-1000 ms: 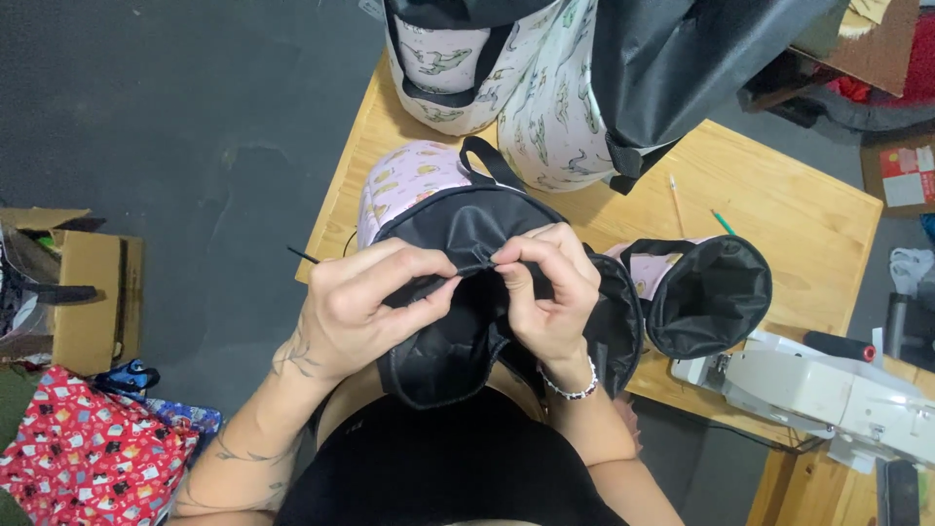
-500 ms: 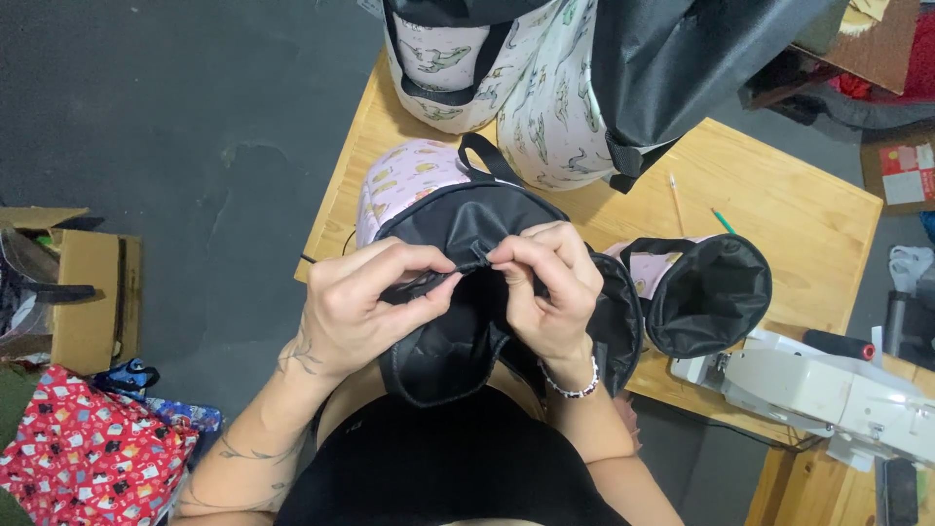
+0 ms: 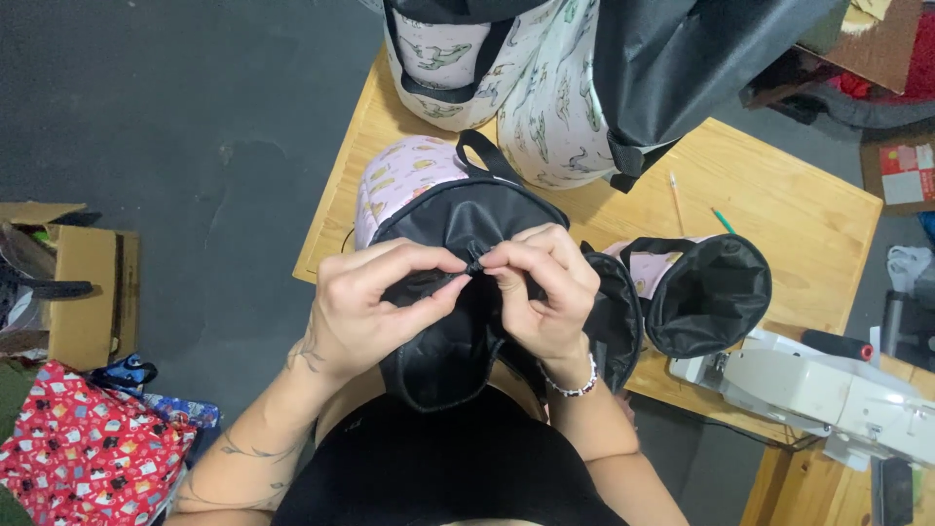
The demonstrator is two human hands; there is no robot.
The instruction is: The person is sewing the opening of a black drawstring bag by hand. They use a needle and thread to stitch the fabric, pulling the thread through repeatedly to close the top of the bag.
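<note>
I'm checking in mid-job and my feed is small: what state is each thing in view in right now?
Left hand: pinching the black lining at its seam.
Right hand: pinching the same spot, fingertips meeting the left's.
Black lining: turned out of the pink bag, held up.
Pink bag: lying on the table, partly covered.
Second bag: open, black lining showing.
Sewing machine: on the table edge, untouched.
Cardboard box: open, on the floor.

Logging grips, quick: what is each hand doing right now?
Left hand: closed, fingers pinching the black lining of the pink bag.
Right hand: closed, fingers pinching the same lining right beside the left fingertips.
</note>
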